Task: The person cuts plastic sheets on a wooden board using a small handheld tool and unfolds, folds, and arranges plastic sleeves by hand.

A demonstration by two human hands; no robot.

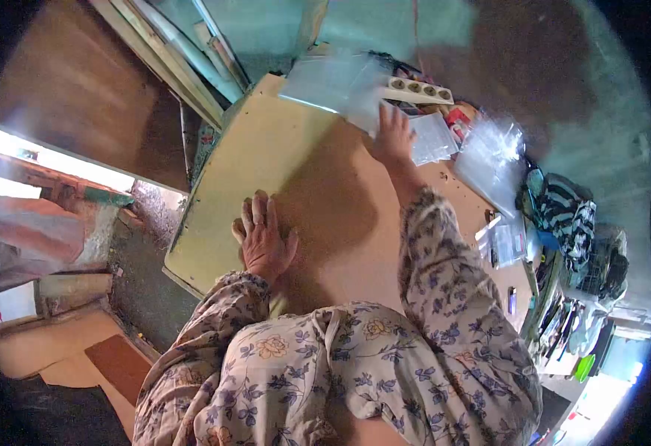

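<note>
My left hand (266, 236) rests on the wooden tabletop (258, 156) near its left side, fingers spread and holding nothing. Farther off, my right hand (394, 136) reaches to the back of the table, with its fingers apart. It is beside a clear plastic sheet or bag (336, 80), which is blurred near the fingers. Just right of that hand lies a smaller clear bag (433, 138). Whether the fingertips touch the plastic is unclear.
A white power strip (418, 91) lies along the back edge. More clear plastic (489, 160) is at the right, beside a striped cloth (567, 212). A dark lighter-like object (512, 300) lies near the right edge. Wooden boards (165, 63) lean at the back left.
</note>
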